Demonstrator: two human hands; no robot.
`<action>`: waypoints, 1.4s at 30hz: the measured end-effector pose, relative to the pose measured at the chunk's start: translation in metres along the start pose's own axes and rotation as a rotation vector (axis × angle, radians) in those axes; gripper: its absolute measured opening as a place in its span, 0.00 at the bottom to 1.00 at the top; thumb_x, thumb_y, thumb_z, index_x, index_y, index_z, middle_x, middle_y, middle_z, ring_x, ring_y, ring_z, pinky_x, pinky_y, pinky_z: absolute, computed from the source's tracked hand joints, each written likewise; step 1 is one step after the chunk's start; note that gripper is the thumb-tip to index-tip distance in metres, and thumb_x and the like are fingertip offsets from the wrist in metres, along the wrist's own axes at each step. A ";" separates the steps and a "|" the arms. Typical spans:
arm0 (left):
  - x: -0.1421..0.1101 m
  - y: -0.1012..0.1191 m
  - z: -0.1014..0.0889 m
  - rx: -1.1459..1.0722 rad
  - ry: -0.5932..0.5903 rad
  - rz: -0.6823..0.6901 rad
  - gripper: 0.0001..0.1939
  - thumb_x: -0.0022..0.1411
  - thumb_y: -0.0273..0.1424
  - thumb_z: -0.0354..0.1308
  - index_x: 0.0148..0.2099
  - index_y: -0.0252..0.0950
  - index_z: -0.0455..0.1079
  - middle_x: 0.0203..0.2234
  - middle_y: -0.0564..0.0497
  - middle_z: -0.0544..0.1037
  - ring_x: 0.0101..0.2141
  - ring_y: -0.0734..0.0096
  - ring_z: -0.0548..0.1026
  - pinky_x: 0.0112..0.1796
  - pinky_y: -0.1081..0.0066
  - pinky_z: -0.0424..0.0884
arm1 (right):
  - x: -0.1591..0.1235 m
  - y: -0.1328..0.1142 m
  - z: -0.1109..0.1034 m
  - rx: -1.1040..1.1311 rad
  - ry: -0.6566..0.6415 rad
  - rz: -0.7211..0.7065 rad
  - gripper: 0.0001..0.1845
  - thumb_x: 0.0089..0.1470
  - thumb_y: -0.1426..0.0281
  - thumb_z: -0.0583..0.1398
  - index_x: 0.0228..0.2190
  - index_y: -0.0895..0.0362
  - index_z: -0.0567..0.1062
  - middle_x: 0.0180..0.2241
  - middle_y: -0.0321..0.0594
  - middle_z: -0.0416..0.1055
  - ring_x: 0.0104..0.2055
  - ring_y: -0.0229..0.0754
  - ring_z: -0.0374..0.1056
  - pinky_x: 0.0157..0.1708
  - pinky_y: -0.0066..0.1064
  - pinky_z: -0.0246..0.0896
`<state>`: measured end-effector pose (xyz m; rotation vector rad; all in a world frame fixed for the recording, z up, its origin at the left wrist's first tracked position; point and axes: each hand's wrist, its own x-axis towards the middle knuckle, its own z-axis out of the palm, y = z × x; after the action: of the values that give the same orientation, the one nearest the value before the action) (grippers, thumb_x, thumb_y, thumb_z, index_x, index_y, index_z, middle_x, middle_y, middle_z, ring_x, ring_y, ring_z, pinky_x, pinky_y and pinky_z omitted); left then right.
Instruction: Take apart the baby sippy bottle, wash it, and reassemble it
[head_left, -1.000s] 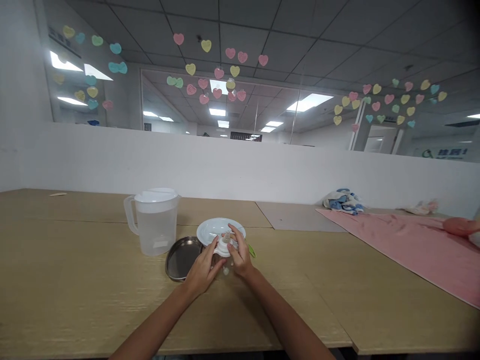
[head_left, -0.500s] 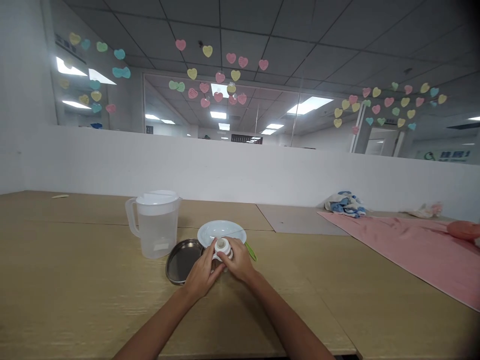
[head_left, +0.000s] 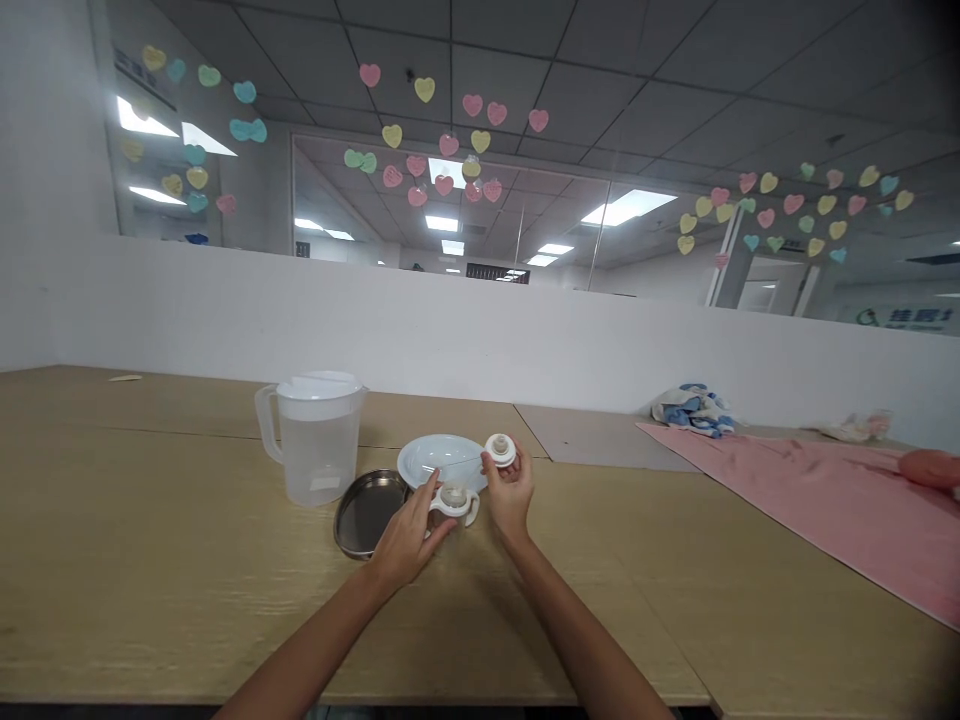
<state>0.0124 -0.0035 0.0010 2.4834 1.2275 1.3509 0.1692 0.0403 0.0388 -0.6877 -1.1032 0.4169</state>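
Observation:
My left hand is closed around a small clear bottle with an uncovered mouth and white side handles. Up and to the right of it, my right hand pinches a round white lid with a raised centre. Lid and bottle are apart. Just behind the bottle lies a white bowl with a thin utensil across it. A round metal tray sits close to my left hand, its right edge partly hidden.
A translucent lidded pitcher with clear contents stands left of the tray. On the right, a pink cloth covers the tabletop, with a crumpled blue-and-white cloth at its far edge. A white wall runs behind the table.
The white lid has come off the bottle and moved up and right in my right hand. My left hand keeps the bottle. The green handle beside the bowl no longer shows.

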 end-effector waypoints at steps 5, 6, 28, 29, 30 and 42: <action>-0.001 -0.002 0.001 0.019 -0.010 -0.014 0.33 0.64 0.41 0.45 0.65 0.35 0.38 0.53 0.39 0.66 0.52 0.62 0.67 0.48 0.63 0.67 | 0.009 -0.004 -0.002 0.083 0.161 -0.018 0.27 0.46 0.62 0.63 0.44 0.55 0.57 0.39 0.45 0.68 0.39 0.41 0.70 0.41 0.36 0.67; -0.001 -0.002 0.001 0.023 -0.011 -0.012 0.33 0.64 0.41 0.45 0.65 0.35 0.38 0.53 0.39 0.66 0.52 0.62 0.67 0.49 0.63 0.66 | 0.010 -0.004 -0.003 0.091 0.174 -0.017 0.27 0.45 0.63 0.63 0.43 0.55 0.57 0.38 0.44 0.68 0.39 0.41 0.69 0.41 0.36 0.66; -0.001 0.000 0.000 0.019 -0.017 -0.030 0.33 0.64 0.41 0.45 0.65 0.37 0.38 0.53 0.40 0.66 0.52 0.61 0.66 0.49 0.62 0.65 | 0.006 0.053 -0.015 -0.393 -0.276 -0.034 0.21 0.40 0.66 0.63 0.40 0.58 0.71 0.40 0.44 0.71 0.43 0.46 0.67 0.44 0.39 0.62; -0.001 0.000 0.000 0.018 -0.015 -0.031 0.32 0.64 0.41 0.45 0.65 0.37 0.39 0.53 0.40 0.66 0.52 0.61 0.66 0.49 0.62 0.66 | 0.007 0.052 -0.016 -0.415 -0.311 -0.034 0.20 0.41 0.64 0.64 0.39 0.57 0.72 0.38 0.43 0.72 0.41 0.46 0.68 0.43 0.39 0.62; -0.001 0.000 0.000 0.017 -0.012 -0.031 0.32 0.64 0.42 0.45 0.65 0.37 0.39 0.53 0.40 0.66 0.52 0.61 0.66 0.49 0.62 0.66 | 0.007 0.050 -0.017 -0.430 -0.335 -0.034 0.19 0.42 0.62 0.63 0.38 0.57 0.73 0.37 0.43 0.73 0.40 0.46 0.68 0.42 0.39 0.62; 0.000 0.000 -0.001 0.013 -0.027 -0.035 0.32 0.64 0.42 0.44 0.65 0.36 0.40 0.54 0.39 0.64 0.53 0.62 0.65 0.48 0.63 0.67 | 0.009 0.044 -0.019 -0.455 -0.345 -0.007 0.22 0.51 0.52 0.55 0.33 0.57 0.75 0.29 0.40 0.74 0.33 0.43 0.69 0.37 0.33 0.61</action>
<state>0.0122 -0.0042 0.0012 2.4685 1.2713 1.3006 0.1914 0.0721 0.0089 -1.0359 -1.5504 0.2840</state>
